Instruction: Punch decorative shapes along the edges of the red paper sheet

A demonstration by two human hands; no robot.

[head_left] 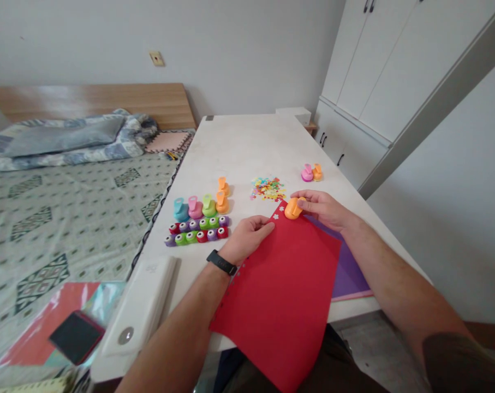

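A red sheet of paper (284, 273) slants across the table's near edge, with flower-shaped holes near its far corner and small holes along its left side. Pinching its left edge near that corner is my left hand (251, 234), with a black band on the wrist. My right hand (323, 207) grips an orange craft punch (293, 208), which sits over the sheet's far edge. Beneath the red sheet, purple paper (351, 270) shows on the right. Just beyond the corner lies a pile of colourful paper cutouts (268, 188).
Left of the hands stand several larger punches (195, 208) and rows of small punches (197, 236). Two more punches (311, 172) are at the right. A white laminator-like device (143, 305) lies front left, beside a dark phone-like object (77, 336). A bed (75, 218) adjoins the table (247, 142).
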